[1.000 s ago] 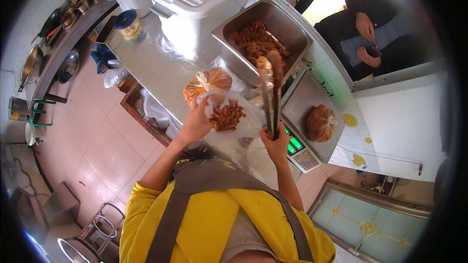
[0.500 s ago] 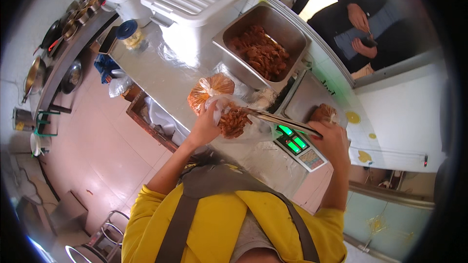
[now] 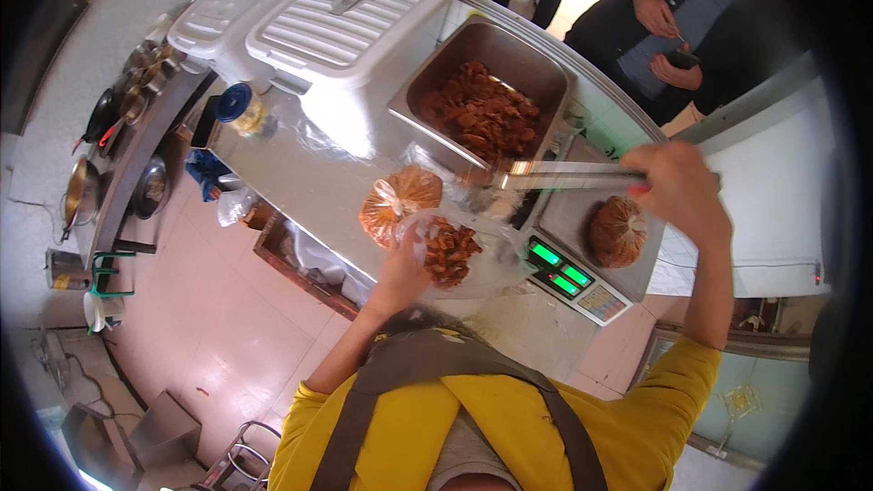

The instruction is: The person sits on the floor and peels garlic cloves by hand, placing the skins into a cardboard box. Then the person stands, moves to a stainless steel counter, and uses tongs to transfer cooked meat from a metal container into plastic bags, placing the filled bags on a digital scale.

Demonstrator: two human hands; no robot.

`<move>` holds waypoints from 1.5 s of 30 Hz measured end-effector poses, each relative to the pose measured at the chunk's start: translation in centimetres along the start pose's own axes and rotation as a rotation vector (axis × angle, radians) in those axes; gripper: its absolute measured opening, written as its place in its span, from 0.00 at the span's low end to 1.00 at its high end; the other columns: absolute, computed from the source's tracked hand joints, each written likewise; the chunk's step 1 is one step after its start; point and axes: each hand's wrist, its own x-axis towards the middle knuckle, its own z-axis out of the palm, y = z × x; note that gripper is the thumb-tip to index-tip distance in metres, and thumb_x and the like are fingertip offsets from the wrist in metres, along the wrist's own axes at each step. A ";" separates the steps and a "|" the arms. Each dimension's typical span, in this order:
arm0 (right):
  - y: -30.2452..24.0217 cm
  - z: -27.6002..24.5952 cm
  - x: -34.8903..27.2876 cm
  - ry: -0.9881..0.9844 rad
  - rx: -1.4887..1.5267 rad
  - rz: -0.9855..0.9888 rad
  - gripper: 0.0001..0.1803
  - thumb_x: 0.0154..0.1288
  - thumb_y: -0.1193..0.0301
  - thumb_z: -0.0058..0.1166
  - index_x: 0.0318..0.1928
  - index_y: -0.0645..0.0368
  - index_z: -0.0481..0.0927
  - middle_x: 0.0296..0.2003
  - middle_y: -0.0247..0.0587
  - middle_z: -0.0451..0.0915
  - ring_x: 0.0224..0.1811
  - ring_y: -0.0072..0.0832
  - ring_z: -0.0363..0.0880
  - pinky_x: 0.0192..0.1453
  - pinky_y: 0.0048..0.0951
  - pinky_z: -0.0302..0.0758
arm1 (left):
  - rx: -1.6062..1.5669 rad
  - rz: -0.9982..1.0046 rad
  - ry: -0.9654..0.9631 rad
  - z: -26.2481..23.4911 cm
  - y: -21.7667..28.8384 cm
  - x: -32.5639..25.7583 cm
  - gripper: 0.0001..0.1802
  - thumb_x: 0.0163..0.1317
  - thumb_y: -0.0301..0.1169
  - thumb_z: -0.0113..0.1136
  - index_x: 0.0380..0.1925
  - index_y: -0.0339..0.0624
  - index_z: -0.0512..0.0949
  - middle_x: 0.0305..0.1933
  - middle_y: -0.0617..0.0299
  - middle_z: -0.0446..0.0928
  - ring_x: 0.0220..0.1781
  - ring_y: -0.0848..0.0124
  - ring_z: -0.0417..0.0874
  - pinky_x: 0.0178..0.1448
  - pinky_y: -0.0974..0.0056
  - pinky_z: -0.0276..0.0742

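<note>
My left hand point(image 3: 403, 270) grips the edge of a clear plastic bag point(image 3: 496, 259) that holds reddish-brown food pieces point(image 3: 450, 252). In my right hand point(image 3: 677, 184) are metal tongs point(image 3: 568, 175), blurred by motion, their tips near the close edge of a deep steel pan point(image 3: 427, 132). More of the same brown pieces point(image 3: 482, 114) lie in that pan. Against the bag's far left side rests a tied bag of orange-red food point(image 3: 400, 203). Another tied bag point(image 3: 618, 232) sits on the digital scale point(image 3: 582, 288), whose displays glow green.
White lidded bins point(image 3: 355, 14) stand behind the steel counter point(image 3: 314, 173). A blue-lidded jar point(image 3: 239, 109) is at its left. Pans point(image 3: 82, 191) fill a shelf at far left, and an open drawer point(image 3: 309, 264) juts below the counter. Across the partition, another person's hands point(image 3: 668, 36) hold a dark object.
My right hand has lifted the tongs up and away from the open bag toward the pan, uncovering the tied bag on the scale. My left hand still keeps hold of the bag.
</note>
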 end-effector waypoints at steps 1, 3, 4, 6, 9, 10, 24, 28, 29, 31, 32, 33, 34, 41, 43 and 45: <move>0.9 -0.2 0.9 0.061 -0.062 0.036 0.13 0.41 0.75 0.64 0.33 0.59 0.81 0.29 0.46 0.80 0.32 0.44 0.80 0.39 0.39 0.74 | 0.022 0.004 0.000 -0.2 0.3 0.0 0.41 0.44 0.16 0.54 0.63 0.35 0.58 0.52 0.42 0.65 0.55 0.44 0.69 0.56 0.51 0.70; 3.0 0.5 3.8 0.082 -0.249 -0.010 0.15 0.40 0.76 0.65 0.34 0.60 0.81 0.31 0.45 0.81 0.35 0.43 0.80 0.39 0.39 0.75 | 0.016 -0.036 -0.021 -0.5 0.9 0.1 0.39 0.44 0.17 0.55 0.62 0.34 0.59 0.53 0.42 0.65 0.55 0.44 0.70 0.57 0.52 0.70; 3.8 1.4 5.5 0.033 -0.339 -0.035 0.16 0.39 0.76 0.66 0.34 0.61 0.81 0.32 0.45 0.81 0.36 0.43 0.80 0.40 0.39 0.76 | 0.021 -0.027 -0.027 -0.6 1.2 0.3 0.39 0.45 0.17 0.55 0.62 0.34 0.59 0.54 0.42 0.65 0.55 0.43 0.70 0.57 0.52 0.69; 4.8 3.4 8.1 -0.044 -0.412 -0.117 0.18 0.36 0.75 0.67 0.33 0.63 0.81 0.34 0.45 0.81 0.38 0.41 0.81 0.40 0.38 0.77 | 0.049 -0.110 -0.067 -1.0 2.0 0.6 0.38 0.45 0.17 0.54 0.62 0.33 0.59 0.55 0.41 0.66 0.55 0.42 0.69 0.57 0.53 0.69; 4.2 7.9 11.5 -0.352 -0.417 -0.164 0.18 0.35 0.72 0.68 0.32 0.64 0.81 0.33 0.46 0.81 0.38 0.39 0.82 0.40 0.36 0.78 | -0.049 -0.031 -0.089 -1.4 2.8 0.9 0.37 0.46 0.17 0.54 0.62 0.33 0.59 0.56 0.41 0.67 0.56 0.42 0.69 0.59 0.53 0.68; 3.5 9.8 11.9 -0.308 -0.426 -0.208 0.16 0.38 0.72 0.67 0.32 0.63 0.81 0.32 0.46 0.81 0.37 0.39 0.82 0.39 0.36 0.78 | -0.050 -0.028 -0.089 -1.5 2.8 1.0 0.37 0.47 0.17 0.54 0.62 0.33 0.59 0.56 0.41 0.67 0.56 0.42 0.69 0.59 0.53 0.67; 6.2 13.1 8.6 -0.126 -0.189 -0.085 0.12 0.46 0.70 0.65 0.33 0.61 0.81 0.24 0.52 0.80 0.31 0.48 0.80 0.38 0.42 0.75 | 0.060 0.003 -0.020 -0.3 -0.4 0.6 0.42 0.48 0.15 0.52 0.67 0.35 0.54 0.49 0.52 0.67 0.30 0.71 0.74 0.41 0.68 0.72; 6.7 13.1 6.9 -0.076 0.050 0.009 0.13 0.45 0.69 0.67 0.32 0.60 0.82 0.23 0.51 0.79 0.30 0.48 0.80 0.38 0.43 0.75 | 0.062 0.026 0.003 -0.4 -0.5 0.6 0.41 0.47 0.16 0.52 0.66 0.34 0.55 0.48 0.50 0.68 0.31 0.67 0.75 0.45 0.64 0.72; 6.9 13.2 6.3 -0.056 0.081 0.031 0.13 0.45 0.68 0.67 0.32 0.59 0.82 0.23 0.51 0.79 0.30 0.48 0.80 0.38 0.42 0.75 | 0.080 0.042 0.007 -0.3 -0.6 0.7 0.40 0.47 0.16 0.52 0.66 0.34 0.56 0.48 0.50 0.69 0.31 0.66 0.75 0.45 0.63 0.73; 7.1 13.3 5.1 -0.063 0.171 0.108 0.15 0.43 0.67 0.69 0.32 0.60 0.82 0.22 0.49 0.79 0.28 0.47 0.79 0.37 0.41 0.74 | 0.098 0.062 0.007 -0.2 -0.7 0.8 0.40 0.46 0.17 0.52 0.65 0.34 0.56 0.47 0.48 0.69 0.31 0.63 0.76 0.46 0.61 0.73; 7.2 13.2 4.4 -0.066 0.191 0.128 0.15 0.44 0.67 0.69 0.33 0.60 0.82 0.22 0.50 0.79 0.28 0.46 0.79 0.37 0.40 0.74 | 0.104 0.070 0.005 -0.3 -0.7 0.9 0.40 0.46 0.17 0.52 0.65 0.33 0.56 0.47 0.47 0.69 0.32 0.61 0.76 0.47 0.59 0.73; 7.2 13.1 4.0 -0.064 0.213 0.144 0.14 0.44 0.68 0.68 0.33 0.60 0.82 0.22 0.50 0.79 0.27 0.46 0.79 0.37 0.39 0.75 | 0.101 0.071 0.014 -0.3 -0.7 0.9 0.40 0.46 0.17 0.52 0.65 0.33 0.57 0.47 0.47 0.69 0.32 0.61 0.76 0.47 0.59 0.73; 7.2 13.0 3.6 -0.062 0.241 0.152 0.14 0.45 0.68 0.68 0.34 0.60 0.82 0.23 0.50 0.80 0.27 0.45 0.80 0.37 0.38 0.75 | 0.099 0.071 0.022 -0.4 -0.7 1.0 0.40 0.46 0.17 0.53 0.64 0.33 0.57 0.48 0.46 0.69 0.32 0.60 0.76 0.47 0.58 0.73; 7.8 13.2 1.8 -0.025 0.416 0.349 0.16 0.44 0.68 0.70 0.31 0.65 0.81 0.19 0.44 0.78 0.21 0.29 0.75 0.32 0.31 0.72 | -0.072 -0.108 -0.037 -0.5 -0.4 0.9 0.43 0.44 0.19 0.57 0.65 0.34 0.57 0.59 0.37 0.61 0.54 0.45 0.66 0.61 0.54 0.66; 8.1 13.8 1.7 -0.089 0.418 0.371 0.15 0.44 0.69 0.69 0.30 0.65 0.80 0.18 0.41 0.77 0.21 0.25 0.73 0.31 0.29 0.71 | -0.111 -0.131 -0.057 -0.7 -0.5 0.9 0.43 0.43 0.20 0.58 0.65 0.34 0.56 0.62 0.31 0.58 0.65 0.36 0.61 0.68 0.52 0.62; 8.3 14.1 1.7 -0.126 0.439 0.379 0.14 0.44 0.69 0.69 0.29 0.65 0.80 0.17 0.37 0.75 0.20 0.22 0.70 0.29 0.27 0.69 | -0.112 -0.143 -0.068 -0.8 -0.7 1.0 0.43 0.43 0.20 0.58 0.65 0.34 0.56 0.63 0.31 0.58 0.65 0.36 0.60 0.69 0.52 0.62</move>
